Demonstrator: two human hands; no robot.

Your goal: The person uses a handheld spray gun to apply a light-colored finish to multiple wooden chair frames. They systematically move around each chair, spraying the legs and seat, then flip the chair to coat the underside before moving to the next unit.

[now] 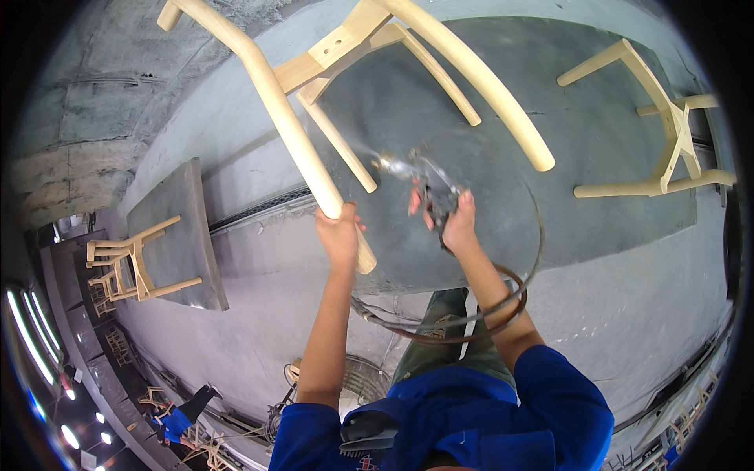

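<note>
My left hand (338, 234) is wrapped round one leg of a pale wooden chair frame (283, 110), close to the leg's end. The frame is tilted, with its legs pointing toward me and its crosspiece, which has two dark holes, farther off. In my right hand (455, 224) is a metal spray gun (428, 184), gripped by its handle. The gun's nozzle points left at the frame, and a faint mist shows in front of it. Motion blurs the gun somewhat. A dark hose (440, 337) loops below and around my right forearm.
Beneath the frame lies a large dark grey board (503, 228). A second wooden frame (667, 149) rests at its right side. On the left, another frame (141, 259) sits by a smaller grey board (177, 228). At the lower left a person in blue (179, 420) is among more frames.
</note>
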